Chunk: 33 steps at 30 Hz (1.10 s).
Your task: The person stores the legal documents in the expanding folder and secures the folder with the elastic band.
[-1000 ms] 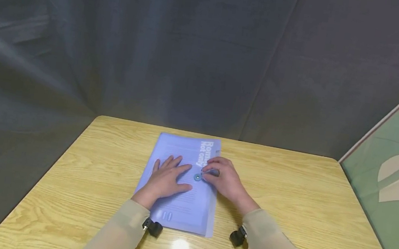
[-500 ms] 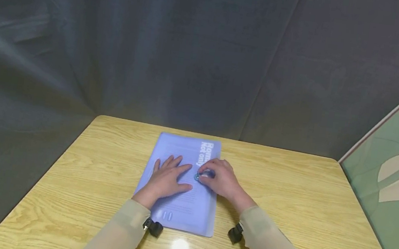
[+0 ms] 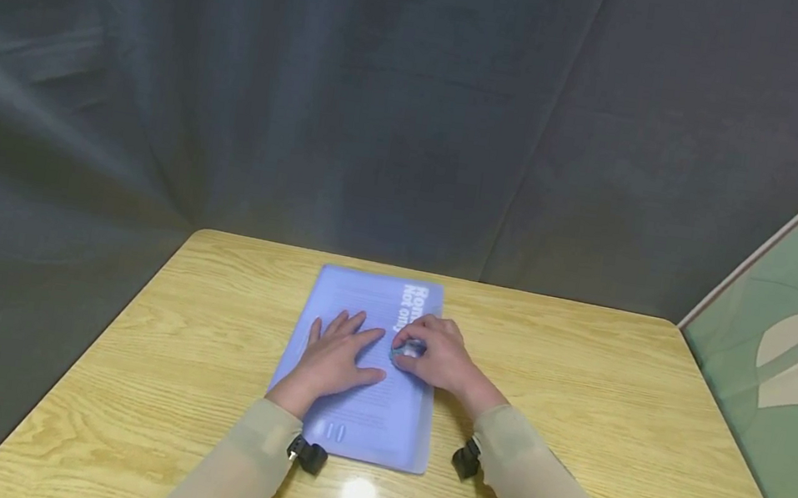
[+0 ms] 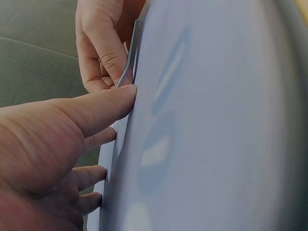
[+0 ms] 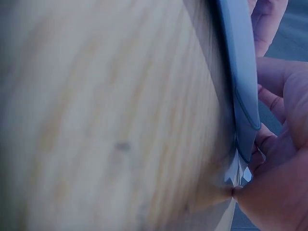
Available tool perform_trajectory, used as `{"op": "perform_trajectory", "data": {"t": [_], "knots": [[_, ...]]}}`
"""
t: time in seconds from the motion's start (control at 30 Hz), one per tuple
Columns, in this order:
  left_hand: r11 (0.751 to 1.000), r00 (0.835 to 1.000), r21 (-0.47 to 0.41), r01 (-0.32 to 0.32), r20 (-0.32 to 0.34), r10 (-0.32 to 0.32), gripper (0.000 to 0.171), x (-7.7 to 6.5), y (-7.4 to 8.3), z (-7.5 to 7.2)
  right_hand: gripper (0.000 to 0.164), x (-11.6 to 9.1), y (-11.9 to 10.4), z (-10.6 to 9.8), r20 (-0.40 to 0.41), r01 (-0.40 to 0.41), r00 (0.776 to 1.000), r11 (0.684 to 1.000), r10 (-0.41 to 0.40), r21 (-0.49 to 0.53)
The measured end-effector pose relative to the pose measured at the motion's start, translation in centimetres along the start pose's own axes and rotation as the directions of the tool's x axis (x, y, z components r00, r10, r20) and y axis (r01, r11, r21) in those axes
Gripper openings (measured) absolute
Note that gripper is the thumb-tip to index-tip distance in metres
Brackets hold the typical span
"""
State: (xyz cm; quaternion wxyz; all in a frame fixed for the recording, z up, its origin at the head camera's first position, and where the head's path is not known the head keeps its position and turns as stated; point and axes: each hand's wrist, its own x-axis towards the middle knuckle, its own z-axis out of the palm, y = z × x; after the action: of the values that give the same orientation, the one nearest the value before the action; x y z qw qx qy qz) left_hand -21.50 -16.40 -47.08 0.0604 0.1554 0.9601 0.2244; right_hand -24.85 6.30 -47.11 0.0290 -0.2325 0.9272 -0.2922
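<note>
A translucent blue plastic document folder (image 3: 374,435) with white lettering and printed sheets inside lies on the table. My left hand (image 3: 332,365) rests on it, fingers spread and fairly straight. At the folder's right side my right hand (image 3: 439,357) pinches the flap between thumb and curled fingers, over a small teal snap button (image 3: 396,350) that is mostly covered. In the right wrist view the folder's edge (image 5: 240,72) bends up a little beside my right hand (image 5: 284,168). Whether the button is fastened, I cannot tell.
The folder lies on a light wood-grain table (image 3: 577,390) with rounded far corners. Behind it hangs a dark grey curtain (image 3: 387,113). To the right is a panel with a leaf pattern (image 3: 796,335). A black wrist camera (image 3: 465,460) sits at each sleeve.
My right hand has moved slightly left, bringing the pinched flap onto the snap button, which earlier lay uncovered beside it. The left hand and folder have stayed nearly in place.
</note>
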Motion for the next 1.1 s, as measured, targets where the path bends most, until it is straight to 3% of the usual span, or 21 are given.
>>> {"op": "perform_trajectory", "data": {"t": [0.43,0.67,0.9,1.1], "knots": [[1.0,1.0,-0.017,-0.007,-0.002,0.007,0.072,-0.28,0.12,-0.03,0.015,0.34,-0.07,0.44,0.022,-0.04,0.999,0.999,0.039,0.021],[1.0,1.0,-0.014,-0.012,-0.005,0.012,0.072,-0.1,0.17,-0.23,0.013,0.46,0.17,-0.01,0.02,-0.019,1.0,0.998,0.018,0.066],[1.0,1.0,-0.016,-0.012,-0.008,0.012,0.073,-0.13,0.23,-0.46,0.015,0.5,0.04,0.27,-0.024,0.034,0.999,0.999,-0.033,0.033],[1.0,1.0,-0.013,-0.005,-0.001,0.005,0.073,-0.22,0.11,-0.29,0.012,0.31,0.21,0.08,0.02,0.022,1.0,0.999,-0.022,0.041]]}}
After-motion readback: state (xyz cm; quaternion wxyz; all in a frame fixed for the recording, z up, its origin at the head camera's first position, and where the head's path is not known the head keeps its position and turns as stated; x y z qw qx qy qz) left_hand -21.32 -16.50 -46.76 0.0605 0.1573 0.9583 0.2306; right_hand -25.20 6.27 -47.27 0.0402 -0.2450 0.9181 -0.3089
